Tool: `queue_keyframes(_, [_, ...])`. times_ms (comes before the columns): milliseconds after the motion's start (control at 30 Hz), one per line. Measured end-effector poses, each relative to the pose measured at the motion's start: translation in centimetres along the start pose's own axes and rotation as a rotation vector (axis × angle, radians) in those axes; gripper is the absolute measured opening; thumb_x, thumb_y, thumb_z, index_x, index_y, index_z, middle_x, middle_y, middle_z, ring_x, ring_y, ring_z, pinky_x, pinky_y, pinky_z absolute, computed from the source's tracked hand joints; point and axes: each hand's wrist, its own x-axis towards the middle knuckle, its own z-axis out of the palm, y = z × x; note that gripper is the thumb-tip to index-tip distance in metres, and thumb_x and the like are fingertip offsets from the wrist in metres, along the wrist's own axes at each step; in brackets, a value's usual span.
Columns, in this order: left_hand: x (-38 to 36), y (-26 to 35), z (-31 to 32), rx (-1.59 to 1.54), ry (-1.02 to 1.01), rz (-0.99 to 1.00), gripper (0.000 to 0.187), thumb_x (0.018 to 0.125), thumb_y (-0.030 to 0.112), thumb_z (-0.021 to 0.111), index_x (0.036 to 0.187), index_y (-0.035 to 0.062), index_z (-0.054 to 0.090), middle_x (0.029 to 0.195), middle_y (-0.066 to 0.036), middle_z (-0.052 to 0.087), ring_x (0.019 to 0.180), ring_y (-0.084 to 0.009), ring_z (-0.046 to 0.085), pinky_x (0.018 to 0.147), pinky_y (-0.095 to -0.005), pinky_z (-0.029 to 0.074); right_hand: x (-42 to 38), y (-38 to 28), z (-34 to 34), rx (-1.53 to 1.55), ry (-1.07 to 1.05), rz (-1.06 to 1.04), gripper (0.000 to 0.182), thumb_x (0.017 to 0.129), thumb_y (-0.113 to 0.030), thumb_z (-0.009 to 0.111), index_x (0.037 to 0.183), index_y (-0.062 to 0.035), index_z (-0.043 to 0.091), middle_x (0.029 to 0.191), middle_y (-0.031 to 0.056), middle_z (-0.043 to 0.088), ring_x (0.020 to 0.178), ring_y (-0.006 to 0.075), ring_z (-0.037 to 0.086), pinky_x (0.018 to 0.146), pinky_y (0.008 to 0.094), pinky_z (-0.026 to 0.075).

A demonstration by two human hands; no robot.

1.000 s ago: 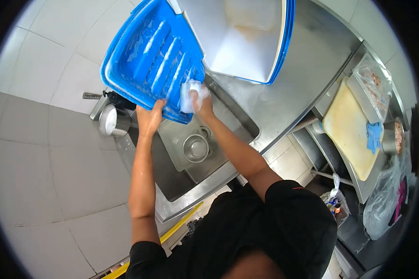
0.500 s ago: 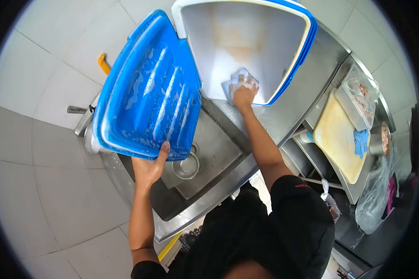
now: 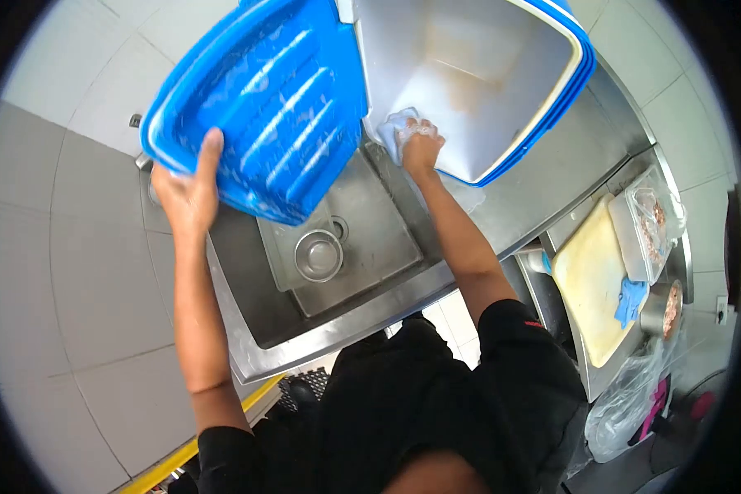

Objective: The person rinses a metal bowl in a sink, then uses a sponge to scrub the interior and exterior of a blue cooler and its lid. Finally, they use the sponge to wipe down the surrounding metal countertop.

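A cooler box [image 3: 502, 58] with a white interior and blue outer rim lies tipped toward me, its hinged blue lid [image 3: 280, 107] swung out to the left. Soap suds streak the lid's ribbed inner face. My left hand [image 3: 191, 193] grips the lid's lower left edge, thumb on the inner face and fingers hidden behind. Inside the cooler's near left corner, my right hand [image 3: 420, 144] is closed on a sudsy pale blue cloth [image 3: 393, 132] and presses it against the white wall. Brownish stains mark the cooler's inside.
Below the lid is a steel sink [image 3: 370, 239] holding a small round metal bowl [image 3: 319, 255] and a clear tray. To the right are a yellowed cutting board [image 3: 589, 280], a blue cloth [image 3: 631, 301], a plastic container of food [image 3: 638, 222] and a metal pot [image 3: 661, 311].
My left hand and the lid have moved left and upward in view. The right hand with the cloth has shifted left, toward the lid side of the cooler's opening. The view has turned.
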Motion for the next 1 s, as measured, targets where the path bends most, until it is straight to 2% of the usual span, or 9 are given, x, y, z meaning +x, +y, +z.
queue_keyframes(133, [3.9,-3.3,-1.4,-0.003,0.029,-0.095,0.044,0.080,0.021,0.073,0.111,-0.0062,0.058,0.106,-0.014,0.063,0.094,-0.0189,0.059,0.086,-0.0312,0.046,-1.7,-4.2,-0.7,-0.021,-0.109,-0.096,0.034,0.080,-0.029,0.060,0.111,-0.0148,0.060,0.112,0.0141,0.057,0.110,0.0312,0.047,0.086,0.0505,0.034])
queue_keyframes(267, [4.9,-5.8,-2.4,-0.088,0.061,-0.106,0.045,0.080,0.022,0.073,0.112,-0.0054,0.058,0.107,-0.015,0.063,0.095,-0.0201,0.059,0.086,-0.0319,0.046,-1.3,-5.9,-0.5,-0.011,-0.120,0.048,0.032,0.081,-0.026,0.058,0.111,-0.0146,0.059,0.110,0.0136,0.056,0.109,0.0316,0.047,0.085,0.0495,0.036])
queue_keyframes(367, [5.2,-6.7,-1.9,-0.174,0.086,-0.031,0.041,0.079,0.021,0.073,0.110,-0.0030,0.059,0.103,-0.014,0.064,0.093,-0.0200,0.060,0.085,-0.0318,0.047,0.2,-6.1,-0.8,0.063,-0.179,0.167,0.033,0.083,-0.029,0.057,0.114,-0.0163,0.057,0.112,0.0132,0.054,0.109,0.0316,0.047,0.084,0.0497,0.038])
queue_keyframes(567, [5.1,-8.5,-1.7,-0.162,0.134,-0.120,0.042,0.080,0.019,0.072,0.111,-0.0048,0.057,0.106,-0.014,0.063,0.095,-0.0191,0.059,0.086,-0.0318,0.046,0.7,-6.9,1.0,-0.073,-0.416,0.037,0.039,0.086,-0.039,0.057,0.119,-0.0192,0.054,0.118,0.0124,0.050,0.109,0.0317,0.047,0.083,0.0499,0.040])
queue_keyframes(667, [5.0,-9.2,-0.9,-0.218,0.161,-0.099,0.042,0.080,0.018,0.072,0.111,-0.0050,0.058,0.106,-0.014,0.062,0.096,-0.0196,0.059,0.086,-0.0319,0.046,0.3,-7.2,2.8,-0.128,-0.341,-0.012,0.040,0.082,-0.032,0.060,0.119,-0.0193,0.053,0.118,0.0126,0.050,0.110,0.0314,0.047,0.082,0.0476,0.042])
queue_keyframes(700, [4.9,-9.2,-0.9,-0.194,0.154,-0.095,0.042,0.080,0.018,0.073,0.112,-0.0052,0.057,0.106,-0.014,0.062,0.095,-0.0196,0.059,0.087,-0.0319,0.046,0.5,-7.5,2.9,-0.116,-0.373,0.012,0.037,0.081,-0.022,0.058,0.118,-0.0185,0.054,0.121,0.0134,0.049,0.112,0.0322,0.045,0.082,0.0471,0.042])
queue_keyframes(900, [4.2,-10.3,-0.7,-0.216,0.176,-0.124,0.044,0.082,0.018,0.071,0.116,-0.0045,0.055,0.112,-0.013,0.060,0.101,-0.0192,0.057,0.090,-0.0314,0.043,1.1,-9.7,2.6,-0.015,-0.322,0.102,0.033,0.081,-0.011,0.052,0.113,-0.0147,0.059,0.120,0.0155,0.051,0.112,0.0326,0.046,0.086,0.0488,0.041])
queue_keyframes(933, [4.1,-10.5,-0.7,-0.215,0.184,-0.133,0.044,0.082,0.018,0.071,0.116,-0.0045,0.055,0.112,-0.013,0.060,0.101,-0.0192,0.057,0.090,-0.0314,0.043,1.5,-9.4,3.0,-0.020,-0.329,0.094,0.033,0.081,-0.011,0.052,0.113,-0.0147,0.059,0.120,0.0155,0.051,0.112,0.0326,0.046,0.086,0.0488,0.041])
queue_keyframes(1000, [3.8,-10.6,-0.8,-0.231,0.153,-0.210,0.052,0.081,0.021,0.072,0.120,-0.0053,0.051,0.115,-0.015,0.058,0.104,-0.0214,0.056,0.094,-0.0339,0.042,2.0,-8.4,5.0,-0.143,-0.387,-0.154,0.033,0.084,-0.013,0.048,0.116,-0.0111,0.057,0.122,0.0174,0.050,0.113,0.0352,0.046,0.086,0.0497,0.044])
